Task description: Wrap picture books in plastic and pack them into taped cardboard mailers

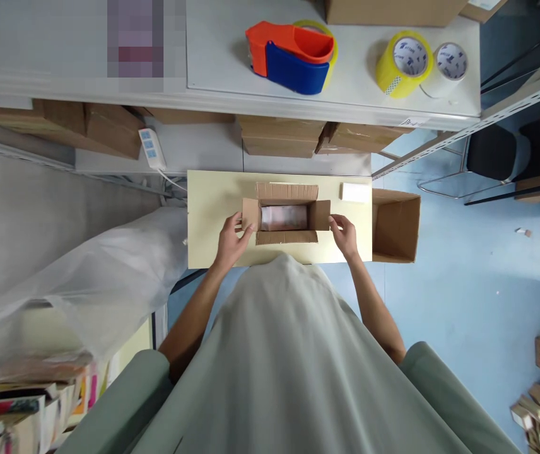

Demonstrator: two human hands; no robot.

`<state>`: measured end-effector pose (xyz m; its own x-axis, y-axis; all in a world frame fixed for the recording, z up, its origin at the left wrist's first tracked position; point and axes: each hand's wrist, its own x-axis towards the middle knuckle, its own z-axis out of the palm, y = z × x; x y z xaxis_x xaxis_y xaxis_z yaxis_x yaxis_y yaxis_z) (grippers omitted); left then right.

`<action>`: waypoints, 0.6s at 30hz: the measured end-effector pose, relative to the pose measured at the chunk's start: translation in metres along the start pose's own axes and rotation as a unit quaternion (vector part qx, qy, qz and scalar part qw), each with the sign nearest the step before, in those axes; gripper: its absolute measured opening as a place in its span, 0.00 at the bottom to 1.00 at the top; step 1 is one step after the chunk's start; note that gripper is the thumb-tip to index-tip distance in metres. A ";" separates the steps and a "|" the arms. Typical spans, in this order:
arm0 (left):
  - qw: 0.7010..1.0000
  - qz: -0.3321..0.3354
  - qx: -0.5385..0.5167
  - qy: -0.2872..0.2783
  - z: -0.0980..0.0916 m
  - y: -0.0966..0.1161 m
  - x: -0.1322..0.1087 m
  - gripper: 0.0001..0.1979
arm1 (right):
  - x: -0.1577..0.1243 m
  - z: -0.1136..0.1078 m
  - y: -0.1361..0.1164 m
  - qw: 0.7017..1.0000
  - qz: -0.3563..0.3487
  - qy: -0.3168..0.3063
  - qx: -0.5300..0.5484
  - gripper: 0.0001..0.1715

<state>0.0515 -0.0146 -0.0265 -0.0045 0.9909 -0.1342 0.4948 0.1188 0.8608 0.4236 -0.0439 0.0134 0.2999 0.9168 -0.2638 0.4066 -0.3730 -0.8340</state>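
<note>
Head view, and left hand (pixel 233 243) grips the left flap (pixel 250 212), right hand (pixel 342 232) pinches the right flap (pixel 320 215), open box (pixel 286 238) between them on the table (pixel 213 208), flap-handling seemingly the step, next move likely wanting even pressure

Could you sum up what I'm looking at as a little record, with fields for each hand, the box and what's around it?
Box: small, cardboard, open at the top
Contents: pale pinkish item, details unclear
Left hand: holding the left flap
Right hand: at the right flap's outer edge
Table: pale yellow; white object near its far right corner
Shelf: tape dispenser, yellow roll, white roll
Right of table: larger open carton
</note>
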 end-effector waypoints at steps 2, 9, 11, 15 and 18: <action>0.999 0.047 0.006 -0.018 0.005 0.012 -0.004 0.31 | -0.003 0.007 -0.010 1.000 -0.016 0.004 0.018 0.44; 0.960 0.123 0.146 -0.207 0.012 0.025 -0.003 0.55 | -0.009 0.025 -0.021 0.959 -0.178 -0.192 -0.105 0.46; 0.953 0.129 0.160 -0.221 0.012 0.020 0.000 0.51 | -0.009 0.030 -0.017 0.941 -0.190 -0.233 -0.155 0.47; 0.960 0.133 0.148 -0.198 0.011 0.011 0.008 0.37 | -0.005 0.037 -0.006 0.934 -0.187 -0.221 -0.209 0.32; 0.971 0.116 0.134 -0.159 0.012 0.007 0.018 0.26 | 0.002 0.039 0.001 0.950 -0.175 -0.161 -0.202 0.20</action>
<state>0.0652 0.0037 -0.0284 0.3811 0.9148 -0.1338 0.6588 -0.1672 0.7335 0.3909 -0.0366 -0.0071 -0.1690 0.9665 -0.1932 0.7504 -0.0010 -0.6610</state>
